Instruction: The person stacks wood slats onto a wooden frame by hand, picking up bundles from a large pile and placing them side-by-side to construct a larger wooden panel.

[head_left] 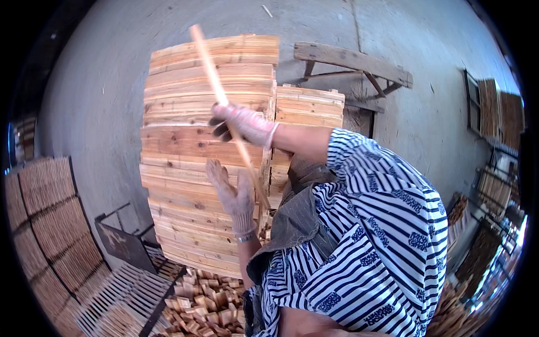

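Left edge of my view: bundled mats of thin slats (48,224) leaning in rows, a dark metal frame (120,241) beside them, then a heap of small wood offcuts (205,306) low in the picture.

Centre: a tall stack of pale wooden boards (193,151), flat faces toward me, knots and reddish grain showing, edges stepped unevenly. A second, narrower stack (309,106) stands just to its right, touching it.

The thin wooden strip (216,84) is long, narrow, light-coloured and straight. It runs diagonally from upper left, above the top of the stack, down to lower right, crossing the boards' faces.

Left hand (233,196), in a worn cloth glove, is open, fingers spread upward, palm flat against the board stack. It sits just left of the strip's lower part; I cannot tell whether it touches the strip.

Right hand (244,124), gloved too, is closed round the strip near its middle, above the left hand. The striped sleeve (370,224) fills the lower right.

Far right: a rough wooden trestle (353,64) on the concrete floor (95,84), more slat bundles (494,188) beyond.
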`<control>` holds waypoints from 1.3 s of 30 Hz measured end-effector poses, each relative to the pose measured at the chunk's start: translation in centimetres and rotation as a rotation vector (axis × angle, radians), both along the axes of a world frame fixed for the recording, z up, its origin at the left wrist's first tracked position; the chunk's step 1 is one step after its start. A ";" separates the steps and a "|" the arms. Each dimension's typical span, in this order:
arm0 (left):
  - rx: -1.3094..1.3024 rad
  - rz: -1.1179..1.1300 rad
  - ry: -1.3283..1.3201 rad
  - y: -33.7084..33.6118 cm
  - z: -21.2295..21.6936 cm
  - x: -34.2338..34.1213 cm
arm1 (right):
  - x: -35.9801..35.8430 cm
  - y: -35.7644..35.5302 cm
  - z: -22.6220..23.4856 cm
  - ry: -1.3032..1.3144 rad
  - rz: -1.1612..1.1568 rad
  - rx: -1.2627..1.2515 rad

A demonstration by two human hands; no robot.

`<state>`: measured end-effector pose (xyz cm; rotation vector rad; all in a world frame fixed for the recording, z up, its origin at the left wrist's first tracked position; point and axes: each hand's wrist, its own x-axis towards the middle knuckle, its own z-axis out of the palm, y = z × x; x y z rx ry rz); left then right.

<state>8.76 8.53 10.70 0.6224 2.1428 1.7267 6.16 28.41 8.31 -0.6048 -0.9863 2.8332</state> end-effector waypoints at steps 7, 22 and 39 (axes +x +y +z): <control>0.022 0.259 -0.439 -7.0 -1.7 5.6 | 9.9 8.7 -5.8 -0.403 -0.395 0.151; -0.103 0.085 -0.403 -6.7 -1.4 4.7 | 4.6 7.8 -10.8 -0.626 -0.528 0.431; -0.151 0.194 -0.564 -8.4 -3.4 5.3 | 1.8 3.4 -12.2 -0.788 -0.457 0.766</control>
